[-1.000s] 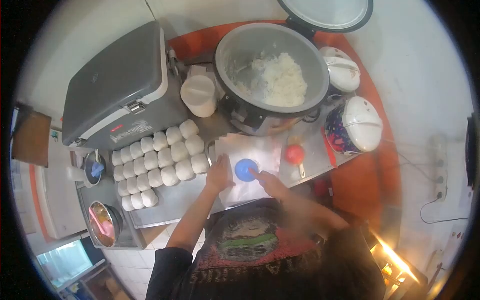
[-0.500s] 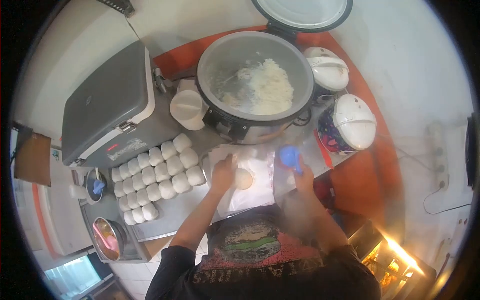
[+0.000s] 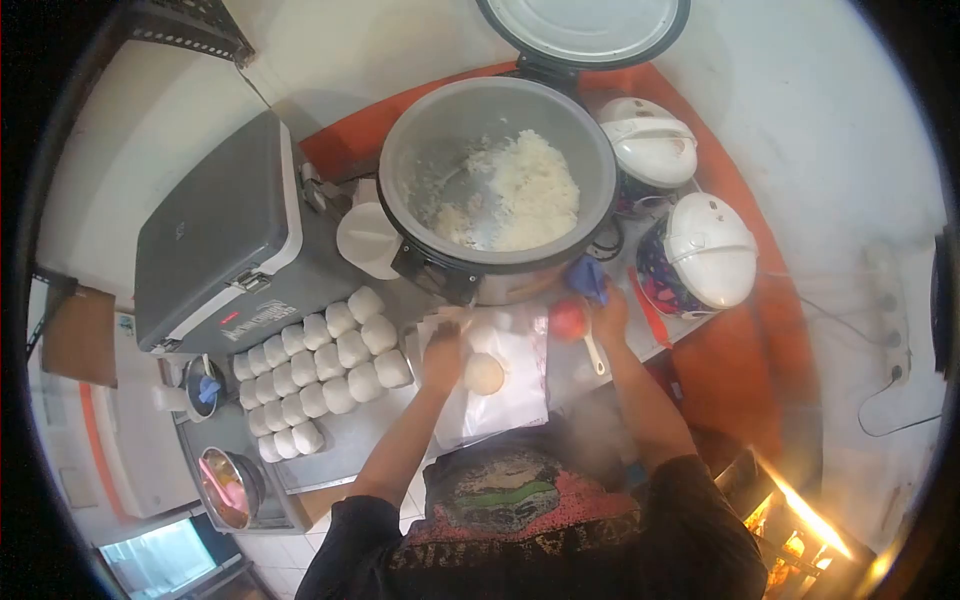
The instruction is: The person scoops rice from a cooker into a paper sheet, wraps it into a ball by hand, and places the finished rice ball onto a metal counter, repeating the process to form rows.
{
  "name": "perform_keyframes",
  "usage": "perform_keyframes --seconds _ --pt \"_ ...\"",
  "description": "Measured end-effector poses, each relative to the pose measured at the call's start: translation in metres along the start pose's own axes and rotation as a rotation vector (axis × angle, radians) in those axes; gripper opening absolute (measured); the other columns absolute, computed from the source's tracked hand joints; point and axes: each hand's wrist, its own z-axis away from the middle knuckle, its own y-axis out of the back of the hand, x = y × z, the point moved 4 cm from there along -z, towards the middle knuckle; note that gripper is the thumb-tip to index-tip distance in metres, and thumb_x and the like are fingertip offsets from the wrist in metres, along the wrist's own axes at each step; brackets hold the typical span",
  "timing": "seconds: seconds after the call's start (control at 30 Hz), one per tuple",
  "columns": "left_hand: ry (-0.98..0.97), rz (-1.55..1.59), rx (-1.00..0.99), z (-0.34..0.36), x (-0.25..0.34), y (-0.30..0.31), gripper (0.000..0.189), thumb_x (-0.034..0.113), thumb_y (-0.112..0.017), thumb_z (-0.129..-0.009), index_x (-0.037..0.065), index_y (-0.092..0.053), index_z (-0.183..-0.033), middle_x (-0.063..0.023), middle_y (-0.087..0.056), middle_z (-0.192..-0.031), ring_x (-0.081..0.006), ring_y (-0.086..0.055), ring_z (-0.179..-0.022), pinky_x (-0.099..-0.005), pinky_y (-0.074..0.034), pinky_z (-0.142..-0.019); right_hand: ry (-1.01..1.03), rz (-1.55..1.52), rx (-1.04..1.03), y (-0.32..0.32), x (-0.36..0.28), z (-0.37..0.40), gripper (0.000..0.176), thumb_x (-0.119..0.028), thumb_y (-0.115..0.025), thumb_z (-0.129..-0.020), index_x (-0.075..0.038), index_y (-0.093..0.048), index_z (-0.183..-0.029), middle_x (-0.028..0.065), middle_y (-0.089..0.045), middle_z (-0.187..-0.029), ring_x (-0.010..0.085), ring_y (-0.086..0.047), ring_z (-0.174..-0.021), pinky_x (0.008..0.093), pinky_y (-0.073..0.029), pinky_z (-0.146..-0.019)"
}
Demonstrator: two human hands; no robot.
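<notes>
In the head view, my right hand (image 3: 610, 318) grips a small blue scoop (image 3: 587, 279) in front of the big rice cooker. Just left of that hand lies a red scoop (image 3: 568, 320) with a cream handle. My left hand (image 3: 441, 355) rests at the left edge of a stack of white paper sheets (image 3: 510, 405); its fingers are too dark and blurred to read. On the sheets beside it sits a round mound of rice (image 3: 484, 373). White rice (image 3: 535, 190) partly fills the large open cooker (image 3: 400, 215) ahead of my hands.
Rows of white wrapped bundles (image 3: 320, 365) stand to the left, before a grey cooler box (image 3: 215, 230). A white jug (image 3: 368, 240) stands by the cooker. Two white-lidded containers (image 3: 710, 250) are on the right. Bowls (image 3: 230, 485) sit at lower left; a glowing heater (image 3: 800, 510) is lower right.
My right hand has moved forward with the blue scoop, which is now tilted closer to the cooker. The red scoop now shows beside it. My left hand stays at the paper.
</notes>
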Motion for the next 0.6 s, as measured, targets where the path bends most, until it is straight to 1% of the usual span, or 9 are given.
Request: perform_keyframes --seconds 0.1,0.17,0.2,0.27,0.3,0.37,0.43,0.53,0.6 --pt "0.001 0.106 -0.042 0.002 0.001 0.001 0.040 0.007 -0.058 -0.082 0.001 -0.060 -0.122 -0.0168 -0.064 -0.107 -0.0305 -0.062 -0.101 -0.0397 -0.052 -0.085 0.014 0.098 0.157 -0.022 0.033 0.000 0.052 -0.010 -0.066 -0.076 -0.003 -0.061 -0.127 0.0224 -0.061 -0.114 0.0416 -0.057 -0.109 0.0478 -0.044 -0.095" --pt "0.016 0.208 -0.059 0.002 -0.002 -0.001 0.042 0.006 -0.060 -0.080 0.001 -0.060 -0.122 -0.0180 -0.064 -0.108 -0.0315 -0.062 -0.104 -0.0420 -0.051 -0.087 -0.031 0.043 0.216 -0.003 0.006 0.007 0.047 -0.007 -0.063 -0.075 -0.003 -0.063 -0.122 0.0217 -0.060 -0.115 0.0405 -0.056 -0.109 0.0490 -0.043 -0.096" --pt "0.034 0.248 0.008 0.000 -0.002 0.002 0.043 0.006 -0.062 -0.079 0.001 -0.060 -0.122 -0.0181 -0.064 -0.112 -0.0323 -0.062 -0.104 -0.0427 -0.050 -0.090 -0.053 0.016 0.246 0.004 -0.012 0.013 0.045 -0.006 -0.062 -0.075 -0.003 -0.064 -0.120 0.0213 -0.059 -0.116 0.0400 -0.055 -0.108 0.0495 -0.042 -0.097" --pt "0.069 0.329 0.142 -0.010 -0.001 0.014 0.048 0.006 -0.067 -0.076 0.001 -0.061 -0.123 -0.0185 -0.064 -0.121 -0.0341 -0.062 -0.106 -0.0443 -0.048 -0.095 0.075 -0.015 0.209 -0.006 -0.038 0.031 0.040 -0.005 -0.061 -0.075 -0.004 -0.065 -0.115 0.0201 -0.060 -0.112 0.0395 -0.056 -0.105 0.0495 -0.042 -0.095" --pt "0.078 0.392 0.091 -0.015 0.000 0.018 0.045 0.008 -0.069 -0.074 0.002 -0.063 -0.119 -0.0178 -0.065 -0.118 -0.0343 -0.061 -0.105 -0.0451 -0.047 -0.095 0.139 -0.030 0.190 -0.011 -0.054 0.041 0.038 -0.004 -0.060 -0.075 -0.004 -0.065 -0.113 0.0194 -0.061 -0.111 0.0392 -0.056 -0.103 0.0495 -0.042 -0.094" --pt "0.094 0.518 -0.009 -0.026 0.001 0.028 0.039 0.011 -0.074 -0.071 0.004 -0.068 -0.109 -0.0164 -0.067 -0.112 -0.0347 -0.061 -0.104 -0.0466 -0.046 -0.094 0.190 0.099 -0.072 -0.025 -0.105 0.059 0.034 -0.002 -0.058 -0.074 -0.004 -0.067 -0.106 0.0171 -0.063 -0.106 0.0378 -0.057 -0.104 0.0492 -0.043 -0.094" --pt "0.062 0.403 -0.056 -0.033 -0.009 0.020 0.030 0.016 -0.076 -0.071 0.006 -0.071 -0.099 -0.0151 -0.068 -0.107 -0.0348 -0.061 -0.103 -0.0466 -0.046 -0.092 0.276 -0.109 -0.221 -0.057 -0.130 0.073 0.031 -0.004 -0.059 -0.073 -0.006 -0.069 -0.103 0.0152 -0.066 -0.102 0.0352 -0.058 -0.105 0.0487 -0.044 -0.095" --pt "0.005 0.333 -0.027 -0.034 -0.014 0.025 0.023 0.020 -0.076 -0.073 0.007 -0.071 -0.092 -0.0117 -0.068 -0.105 -0.0335 -0.061 -0.101 -0.0455 -0.047 -0.089 0.490 -0.098 -0.318 -0.102 -0.146 0.077 0.029 -0.006 -0.059 -0.074 -0.007 -0.071 -0.101 0.0136 -0.068 -0.103 0.0317 -0.060 -0.106 0.0479 -0.045 -0.096" --pt "0.035 0.329 -0.010 -0.033 -0.017 0.030 0.021 0.022 -0.076 -0.074 0.009 -0.072 -0.090 -0.0093 -0.069 -0.101 -0.0324 -0.062 -0.099 -0.0449 -0.049 -0.087 0.524 -0.043 -0.358 -0.104 -0.151 0.079 0.027 -0.008 -0.063 -0.076 -0.009 -0.071 -0.102 0.0142 -0.067 -0.105 0.0336 -0.060 -0.108 0.0470 -0.047 -0.095"
